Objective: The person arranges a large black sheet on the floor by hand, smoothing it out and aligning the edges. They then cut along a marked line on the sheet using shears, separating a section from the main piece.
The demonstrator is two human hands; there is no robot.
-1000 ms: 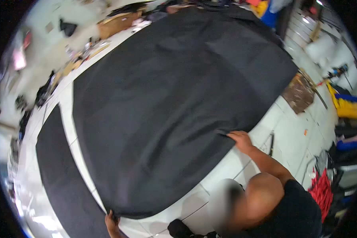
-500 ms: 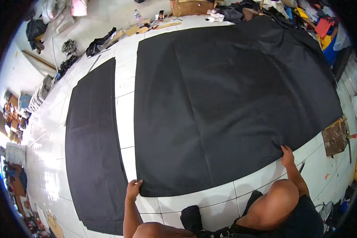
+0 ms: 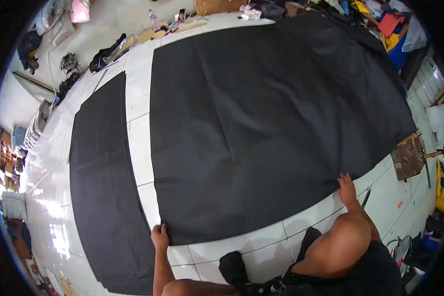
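A large black fabric sheet point(image 3: 261, 128) lies spread over the floor in front of me, with soft ripples across it. My left hand point(image 3: 160, 238) is closed on its near left corner, thumb on top. Farther right along the near edge, my right hand point(image 3: 347, 190) grips the same sheet, and the cloth puckers at its fingers. To the left lies a narrower stack of black fabric point(image 3: 106, 187), separated from the large sheet by a strip of tiles. The undersides of both held edges are hidden.
White floor tiles point(image 3: 266, 259) show around the fabric. A dark pen-like tool point(image 3: 366, 197) lies beyond my right wrist. A brown board point(image 3: 408, 158) sits by the sheet's right edge. Cardboard scraps point(image 3: 145, 36) and a bottle point(image 3: 153, 17) are at the back, with piled coloured materials point(image 3: 389, 24) far right.
The view has shifted, so most things appear farther left. Both hands keep hold of the sheet's near edge. The ripples across the sheet have changed shape, and its left edge now bends slightly near my left hand.
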